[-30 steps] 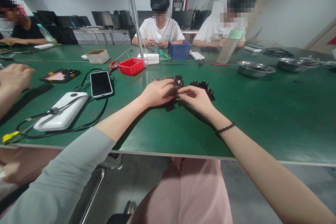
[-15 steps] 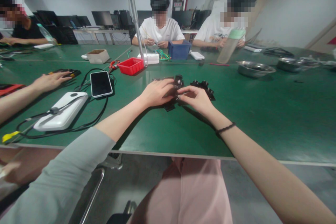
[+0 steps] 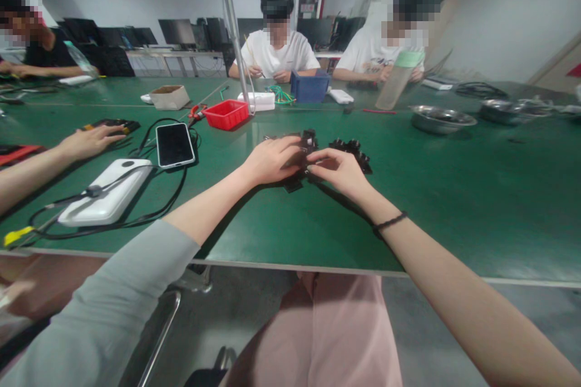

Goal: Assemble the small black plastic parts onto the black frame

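Small black parts [image 3: 293, 185] lie on the green table in front of me; their exact kind is too small and covered to tell. My left hand [image 3: 275, 160] rests over them from the left, fingers curled round a black part. From the right, my right hand [image 3: 340, 170] meets it, thumb and forefinger pinched together at the edge of these parts. Whatever sits between those fingertips is hidden. Just behind my right hand is a second cluster of black parts [image 3: 351, 148], with small round bumps on top.
On the left lie a phone [image 3: 175, 145], a white power bank [image 3: 109, 193] with black cables, and another person's hand [image 3: 93, 140]. Farther back are a red bin [image 3: 226, 115], a metal pole [image 3: 233, 24], a blue bin [image 3: 309, 86] and a metal bowl [image 3: 441, 121]. People sit opposite.
My hands stay in nearly the same place over the black parts. Across the table, the hand of the person in the middle has shifted slightly.
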Action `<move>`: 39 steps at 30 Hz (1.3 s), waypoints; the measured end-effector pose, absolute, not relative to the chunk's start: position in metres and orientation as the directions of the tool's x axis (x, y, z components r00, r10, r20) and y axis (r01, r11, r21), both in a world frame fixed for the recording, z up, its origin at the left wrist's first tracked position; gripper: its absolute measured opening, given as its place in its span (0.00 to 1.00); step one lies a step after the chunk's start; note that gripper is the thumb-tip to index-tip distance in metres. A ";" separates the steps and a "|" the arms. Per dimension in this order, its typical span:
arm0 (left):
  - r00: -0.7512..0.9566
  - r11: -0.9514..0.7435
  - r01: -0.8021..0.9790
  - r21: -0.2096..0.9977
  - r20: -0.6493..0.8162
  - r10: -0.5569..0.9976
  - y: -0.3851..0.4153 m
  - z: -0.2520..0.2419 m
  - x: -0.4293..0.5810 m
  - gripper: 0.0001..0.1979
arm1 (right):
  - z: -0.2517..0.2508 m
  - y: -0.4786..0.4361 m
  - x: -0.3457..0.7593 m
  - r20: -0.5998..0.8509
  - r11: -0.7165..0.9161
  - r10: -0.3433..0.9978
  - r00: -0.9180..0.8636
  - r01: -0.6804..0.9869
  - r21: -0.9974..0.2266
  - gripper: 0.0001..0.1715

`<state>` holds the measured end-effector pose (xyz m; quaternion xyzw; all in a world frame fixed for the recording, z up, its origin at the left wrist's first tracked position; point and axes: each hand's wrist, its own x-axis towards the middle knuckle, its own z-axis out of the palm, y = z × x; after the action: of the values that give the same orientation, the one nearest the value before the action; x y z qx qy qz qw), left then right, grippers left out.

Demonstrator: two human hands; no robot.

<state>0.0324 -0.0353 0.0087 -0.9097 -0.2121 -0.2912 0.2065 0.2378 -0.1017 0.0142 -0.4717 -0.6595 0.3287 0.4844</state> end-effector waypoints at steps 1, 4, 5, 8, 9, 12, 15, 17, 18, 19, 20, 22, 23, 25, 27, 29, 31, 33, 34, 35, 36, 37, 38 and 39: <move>0.740 -0.825 0.507 -0.249 0.616 0.269 -0.035 0.009 0.032 0.16 | 0.014 -0.102 0.238 0.330 0.341 0.940 -0.087 0.304 -0.890 0.12; 0.740 -0.827 0.510 -0.238 0.611 0.280 -0.035 0.009 0.032 0.17 | 0.016 -0.102 0.238 0.326 0.336 0.942 -0.085 0.309 -0.890 0.12; 0.740 -0.827 0.510 -0.237 0.611 0.281 -0.035 0.009 0.032 0.17 | 0.016 -0.103 0.238 0.325 0.335 0.942 -0.085 0.310 -0.890 0.12; 0.738 -0.827 0.510 -0.238 0.614 0.279 -0.035 0.008 0.032 0.17 | 0.017 -0.103 0.238 0.338 0.348 0.937 -0.085 0.306 -0.886 0.12; 0.738 -0.827 0.509 -0.239 0.616 0.276 -0.035 0.008 0.032 0.17 | 0.017 -0.103 0.238 0.345 0.354 0.935 -0.086 0.301 -0.885 0.12; 0.735 -0.829 0.502 -0.245 0.627 0.260 -0.035 0.008 0.032 0.17 | 0.016 -0.102 0.238 0.361 0.370 0.929 -0.088 0.292 -0.882 0.11; 0.733 -0.832 0.497 -0.246 0.633 0.251 -0.035 0.008 0.032 0.18 | 0.015 -0.101 0.238 0.374 0.382 0.924 -0.085 0.295 -0.876 0.12; 0.733 -0.832 0.500 -0.241 0.629 0.258 -0.035 0.008 0.032 0.18 | 0.014 -0.101 0.239 0.383 0.390 0.920 -0.086 0.297 -0.871 0.12; 0.733 -0.831 0.502 -0.239 0.627 0.263 -0.035 0.008 0.032 0.18 | 0.014 -0.101 0.239 0.386 0.393 0.919 -0.087 0.298 -0.870 0.12; 0.733 -0.831 0.503 -0.238 0.627 0.265 -0.035 0.008 0.032 0.18 | 0.014 -0.101 0.239 0.387 0.395 0.918 -0.087 0.299 -0.869 0.12; 0.732 -0.830 0.504 -0.238 0.628 0.264 -0.036 0.008 0.032 0.18 | 0.014 -0.100 0.239 0.388 0.395 0.918 -0.085 0.300 -0.868 0.12; 0.729 -0.830 0.502 -0.242 0.635 0.256 -0.036 0.008 0.032 0.18 | 0.014 -0.100 0.239 0.387 0.391 0.919 -0.077 0.303 -0.869 0.12; 0.728 -0.830 0.501 -0.244 0.638 0.252 -0.036 0.008 0.032 0.18 | 0.014 -0.100 0.239 0.387 0.390 0.919 -0.074 0.305 -0.869 0.12; 0.729 -0.830 0.499 -0.248 0.638 0.248 -0.036 0.008 0.033 0.18 | 0.014 -0.100 0.239 0.387 0.389 0.919 -0.068 0.307 -0.869 0.12; 0.732 -0.828 0.501 -0.251 0.633 0.251 -0.035 0.008 0.033 0.18 | 0.014 -0.100 0.239 0.385 0.386 0.920 -0.065 0.309 -0.869 0.12; 0.735 -0.826 0.503 -0.252 0.629 0.255 -0.035 0.008 0.032 0.18 | 0.014 -0.099 0.238 0.381 0.379 0.923 -0.058 0.312 -0.871 0.11; 0.736 -0.826 0.505 -0.250 0.625 0.260 -0.035 0.008 0.032 0.18 | 0.014 -0.099 0.238 0.377 0.374 0.925 -0.054 0.318 -0.871 0.11; 0.736 -0.827 0.505 -0.246 0.624 0.264 -0.035 0.008 0.032 0.18 | 0.014 -0.100 0.238 0.374 0.371 0.926 -0.054 0.319 -0.872 0.11; 0.735 -0.828 0.505 -0.244 0.624 0.264 -0.036 0.008 0.032 0.18 | 0.015 -0.100 0.238 0.372 0.370 0.926 -0.055 0.318 -0.873 0.11; 0.734 -0.829 0.504 -0.243 0.625 0.264 -0.036 0.008 0.032 0.18 | 0.015 -0.100 0.238 0.371 0.369 0.927 -0.055 0.317 -0.874 0.11; 0.734 -0.829 0.504 -0.242 0.626 0.263 -0.036 0.008 0.032 0.18 | 0.015 -0.101 0.238 0.372 0.369 0.927 -0.055 0.317 -0.874 0.11; 0.734 -0.830 0.503 -0.241 0.627 0.262 -0.036 0.009 0.032 0.18 | 0.015 -0.101 0.238 0.374 0.371 0.926 -0.053 0.317 -0.873 0.11; 0.734 -0.831 0.502 -0.241 0.626 0.262 -0.036 0.009 0.032 0.18 | 0.015 -0.101 0.238 0.378 0.374 0.924 -0.053 0.318 -0.871 0.11; 0.735 -0.831 0.502 -0.241 0.625 0.262 -0.036 0.009 0.032 0.18 | 0.015 -0.101 0.238 0.380 0.377 0.923 -0.053 0.319 -0.869 0.11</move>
<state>0.0323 -0.0355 0.0086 -0.9094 -0.2100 -0.2973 0.2010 0.2377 -0.1012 0.0148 -0.4703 -0.6605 0.3007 0.5021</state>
